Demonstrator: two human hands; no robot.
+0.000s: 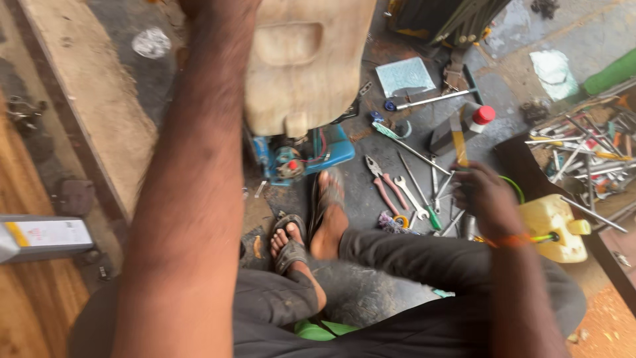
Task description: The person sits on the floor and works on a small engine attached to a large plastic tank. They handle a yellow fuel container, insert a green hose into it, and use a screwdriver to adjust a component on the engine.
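Beside right hand [480,192] — yellow jerrycan [553,229], red-capped white bottle [478,119].

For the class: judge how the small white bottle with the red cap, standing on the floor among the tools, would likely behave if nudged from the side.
The white bottle stands upright and is narrow, so it would probably tip rather than slide. It looks like plastic, so likely light and not fragile. Once down, its apparently round body may roll toward the long metal rod beside it.

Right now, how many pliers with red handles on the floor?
1: the red-handled pliers lie on the floor left of the wrench, near the right hand. Clutter may hide others.
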